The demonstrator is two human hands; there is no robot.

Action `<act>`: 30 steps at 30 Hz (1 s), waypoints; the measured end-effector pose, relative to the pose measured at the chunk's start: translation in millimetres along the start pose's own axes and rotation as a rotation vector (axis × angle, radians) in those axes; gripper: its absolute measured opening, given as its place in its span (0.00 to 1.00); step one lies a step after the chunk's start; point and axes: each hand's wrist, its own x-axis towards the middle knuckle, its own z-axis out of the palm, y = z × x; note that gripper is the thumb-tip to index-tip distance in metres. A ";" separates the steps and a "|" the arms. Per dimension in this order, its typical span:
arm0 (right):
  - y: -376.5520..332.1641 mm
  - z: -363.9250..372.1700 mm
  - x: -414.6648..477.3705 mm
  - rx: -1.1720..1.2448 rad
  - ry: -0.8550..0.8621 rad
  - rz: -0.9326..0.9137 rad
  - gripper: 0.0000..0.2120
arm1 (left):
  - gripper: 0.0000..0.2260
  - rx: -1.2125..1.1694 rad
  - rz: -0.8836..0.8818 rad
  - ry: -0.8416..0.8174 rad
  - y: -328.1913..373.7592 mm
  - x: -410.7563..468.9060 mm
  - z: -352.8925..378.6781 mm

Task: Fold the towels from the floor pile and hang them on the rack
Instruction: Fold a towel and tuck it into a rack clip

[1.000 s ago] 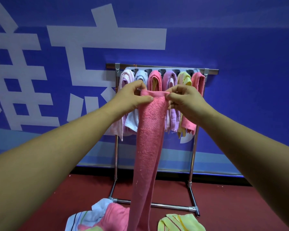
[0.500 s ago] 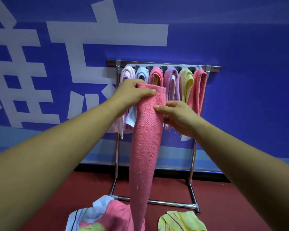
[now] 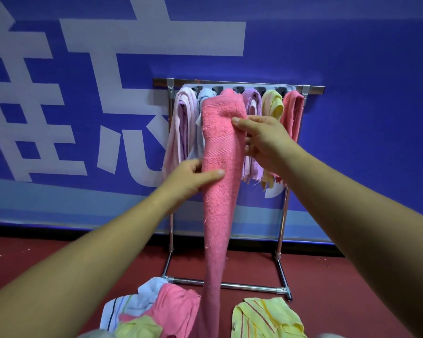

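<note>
Left hand [image 3: 188, 176], right hand [image 3: 261, 140] pinch long pink terry towel [image 3: 220, 147], herringbone band.

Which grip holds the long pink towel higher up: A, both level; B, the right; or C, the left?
B: the right grip pinches the towel near its top edge, while the left grip holds it lower down.

Blue wall banner [image 3: 352, 57], white lettering [image 3: 154, 37], red floor [image 3: 352, 284]
</note>
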 end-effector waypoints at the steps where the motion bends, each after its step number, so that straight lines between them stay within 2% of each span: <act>1: -1.0 0.0 1.1 0.003 0.012 0.007 0.06 | 0.07 0.012 0.005 -0.011 -10.5 -4.2 2.1; 4: -0.7 0.5 1.2 -0.049 0.052 0.026 0.06 | 0.06 -0.011 -0.001 -0.051 -28.1 -11.0 11.4; 7: 1.1 -3.5 1.0 -0.105 0.106 0.041 0.06 | 0.07 -0.079 -0.031 -0.010 -30.3 -10.2 20.8; 11: 8.0 -12.6 0.1 0.022 0.177 0.121 0.11 | 0.08 -0.200 -0.065 0.015 -22.7 -4.1 26.3; 13: 16.7 -18.1 -3.6 0.113 0.089 0.197 0.11 | 0.08 -0.269 -0.075 0.049 -14.2 0.8 27.0; 17: 48.8 -25.3 -19.6 0.141 -0.118 0.337 0.20 | 0.07 -0.378 -0.067 0.130 4.8 12.5 25.2; 21: 77.2 -27.2 -36.9 0.086 -0.169 0.392 0.15 | 0.04 -0.399 -0.073 0.189 17.1 19.1 22.1; 23: 84.7 -27.3 -40.4 0.099 -0.181 0.390 0.20 | 0.03 -0.368 -0.078 0.201 18.9 20.7 19.6; 24: 85.8 -26.8 -40.6 0.099 -0.190 0.379 0.19 | 0.03 -0.337 -0.089 0.205 18.7 21.0 18.3; 26: 84.8 -24.3 -40.4 0.047 -0.156 0.325 0.05 | 0.03 -0.285 -0.119 0.222 16.4 21.9 15.2; 27: 84.8 -24.0 -37.8 0.031 -0.124 0.303 0.07 | 0.04 -0.280 -0.131 0.233 14.9 22.4 13.7; 28: 83.9 -22.8 -35.6 0.023 -0.102 0.279 0.14 | 0.06 -0.289 -0.141 0.243 13.6 22.7 13.0; 30: 77.0 -19.3 -33.4 0.039 -0.078 0.230 0.17 | 0.10 -0.357 -0.152 0.238 12.7 20.5 13.8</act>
